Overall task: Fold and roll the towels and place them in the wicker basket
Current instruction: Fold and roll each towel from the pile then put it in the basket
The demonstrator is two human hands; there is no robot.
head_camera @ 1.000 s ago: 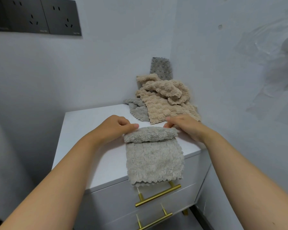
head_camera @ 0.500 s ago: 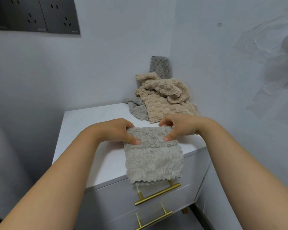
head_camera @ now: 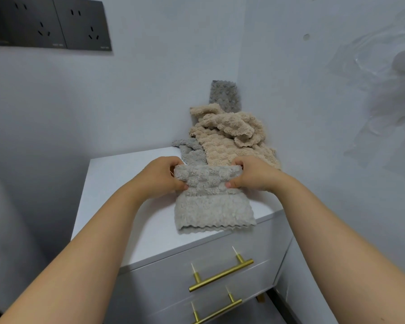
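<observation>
A light grey fluffy towel (head_camera: 212,208) lies folded on the white cabinet top (head_camera: 117,183), its far end turned into a thick roll. My left hand (head_camera: 160,177) grips the roll's left end, thumb on top. My right hand (head_camera: 251,175) grips the right end the same way. The towel's scalloped near edge lies at the cabinet's front edge. Behind it, a heap of beige towels (head_camera: 229,136) and a darker grey towel (head_camera: 192,153) sit in the corner. No wicker basket is in view.
A grey cloth (head_camera: 225,95) stands against the back wall behind the heap. The cabinet has two drawers with gold bar handles (head_camera: 221,274). Dark wall sockets (head_camera: 56,26) sit at upper left. Walls close in at the back and right.
The roll at the towel's far end has grown thicker as both hands turned it toward me. The towel's near edge has come back from hanging over the drawer to the cabinet's front edge.
</observation>
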